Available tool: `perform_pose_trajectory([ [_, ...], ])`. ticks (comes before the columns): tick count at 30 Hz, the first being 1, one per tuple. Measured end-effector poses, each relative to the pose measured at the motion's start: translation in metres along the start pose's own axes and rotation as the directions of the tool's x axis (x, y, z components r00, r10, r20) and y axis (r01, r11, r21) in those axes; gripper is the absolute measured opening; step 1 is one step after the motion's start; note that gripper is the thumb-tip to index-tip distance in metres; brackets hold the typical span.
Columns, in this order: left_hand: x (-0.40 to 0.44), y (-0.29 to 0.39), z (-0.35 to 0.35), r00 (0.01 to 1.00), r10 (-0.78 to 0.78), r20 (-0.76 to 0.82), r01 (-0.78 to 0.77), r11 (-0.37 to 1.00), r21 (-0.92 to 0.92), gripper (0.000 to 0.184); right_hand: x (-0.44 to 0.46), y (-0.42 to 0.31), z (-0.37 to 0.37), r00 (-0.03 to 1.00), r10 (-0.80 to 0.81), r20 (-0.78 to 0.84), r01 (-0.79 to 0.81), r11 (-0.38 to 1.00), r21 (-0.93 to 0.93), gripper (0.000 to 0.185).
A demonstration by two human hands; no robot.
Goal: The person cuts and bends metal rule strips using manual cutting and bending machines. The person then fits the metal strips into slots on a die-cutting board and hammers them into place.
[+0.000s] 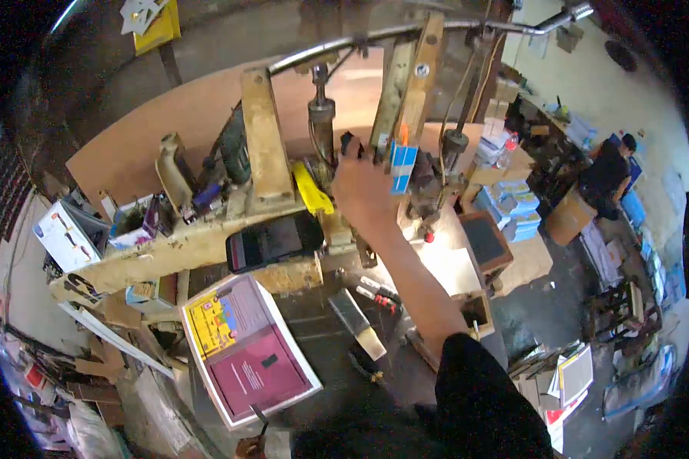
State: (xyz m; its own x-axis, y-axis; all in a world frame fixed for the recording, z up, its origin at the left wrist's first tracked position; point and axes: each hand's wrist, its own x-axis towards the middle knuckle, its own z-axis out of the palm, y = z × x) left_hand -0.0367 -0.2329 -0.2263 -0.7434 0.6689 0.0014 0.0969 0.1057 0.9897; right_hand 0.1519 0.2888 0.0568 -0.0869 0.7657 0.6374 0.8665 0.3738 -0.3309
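My right hand [362, 191] reaches up to the machine in the middle, its fingers closed near a dark knob-like part [350, 143]; what they grip is mostly hidden. Beside it stand a blue-and-white box [403, 168] and a yellow cloth or wrapper [311, 189]. At the bottom edge, my left hand [250, 447] is partly visible, closed around a thin dark tool [260, 417] whose kind I cannot make out. The tool's tip meets the lower edge of a stack of maroon-and-yellow printed sheets [264, 375].
A smartphone [275, 241] lies on the machine's ledge. A block-shaped tool [357, 323] and a brush [366, 363] rest on the dark table. Blue-and-white packs [509, 206] are stacked to the right. Farther right, another person [605, 176] is beside a cardboard box [573, 216].
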Motion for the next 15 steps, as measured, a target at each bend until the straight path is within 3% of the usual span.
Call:
perform_pose_trajectory([
  [1,0.002,-0.007,-0.004,0.991,-0.124,-0.043,0.108,0.959,-0.263,0.012,0.0,0.0,0.002,0.998,-0.061,0.003,0.061,0.997,-0.043,0.052],
  [2,-0.009,-0.018,-0.011,0.989,-0.142,-0.032,0.141,0.989,-0.042,0.01,-0.002,0.01,0.006,0.983,-0.176,0.056,0.179,0.982,-0.059,0.034],
  [3,-0.013,0.014,0.001,0.987,-0.161,-0.021,0.162,0.967,0.195,0.008,-0.006,0.019,0.003,0.961,-0.22,0.166,0.229,0.973,-0.04,0.026],
  [4,-0.018,0.047,0.014,0.984,-0.179,-0.01,0.167,0.897,0.41,0.007,-0.001,0.045,0.023,0.915,-0.399,0.067,0.401,0.915,-0.033,0.038],
  [5,-0.027,0.019,0.006,0.991,-0.129,-0.042,0.135,0.963,0.235,0.009,-0.014,0.021,-0.037,0.967,-0.251,0.036,0.249,0.967,0.045,0.045],
  [6,-0.03,0.017,0.002,0.983,-0.184,-0.016,0.182,0.954,0.238,0.011,-0.028,0.014,-0.071,0.968,-0.242,-0.058,0.245,0.969,0.033,0.028],
  [7,-0.033,0.015,-0.002,0.971,-0.238,0.011,0.228,0.942,0.245,0.012,-0.045,0.029,-0.082,0.984,-0.135,-0.119,0.15,0.981,0.125,0.031],
  [8,-0.044,0.004,-0.014,0.96,-0.28,0.014,0.267,0.927,0.263,0.012,-0.059,0.059,-0.084,0.913,-0.322,-0.249,0.366,0.917,0.157,0.028],
  [9,-0.05,-0.017,-0.023,0.977,-0.211,-0.001,0.195,0.899,0.392,0.013,-0.093,0.062,-0.103,0.972,-0.218,-0.084,0.232,0.936,0.264,0.025],
  [10,-0.056,-0.03,-0.028,0.992,-0.128,-0.008,0.114,0.853,0.51,0.013,-0.124,0.079,-0.105,0.983,-0.139,0.119,0.118,0.979,0.168,0.025],
  [11,-0.058,-0.012,-0.021,0.988,-0.156,-0.01,0.136,0.823,0.552,0.011,-0.163,0.103,-0.094,0.951,-0.046,0.306,0.029,0.998,0.059,0.024],
  [12,-0.058,-0.01,-0.011,0.986,-0.157,-0.047,0.156,0.817,0.555,0.011,-0.206,0.121,-0.075,0.889,0.078,0.452,-0.135,0.986,0.095,0.02],
  [14,-0.061,-0.002,-0.013,0.995,-0.097,0.018,0.072,0.839,0.54,0.008,-0.285,0.152,-0.032,0.564,0.07,0.823,-0.026,0.997,-0.067,0.03],
  [15,-0.062,-0.003,-0.015,0.988,-0.155,-0.011,0.143,0.874,0.464,0.007,-0.312,0.132,-0.029,0.531,0.126,0.838,-0.157,0.986,-0.049,0.029],
])
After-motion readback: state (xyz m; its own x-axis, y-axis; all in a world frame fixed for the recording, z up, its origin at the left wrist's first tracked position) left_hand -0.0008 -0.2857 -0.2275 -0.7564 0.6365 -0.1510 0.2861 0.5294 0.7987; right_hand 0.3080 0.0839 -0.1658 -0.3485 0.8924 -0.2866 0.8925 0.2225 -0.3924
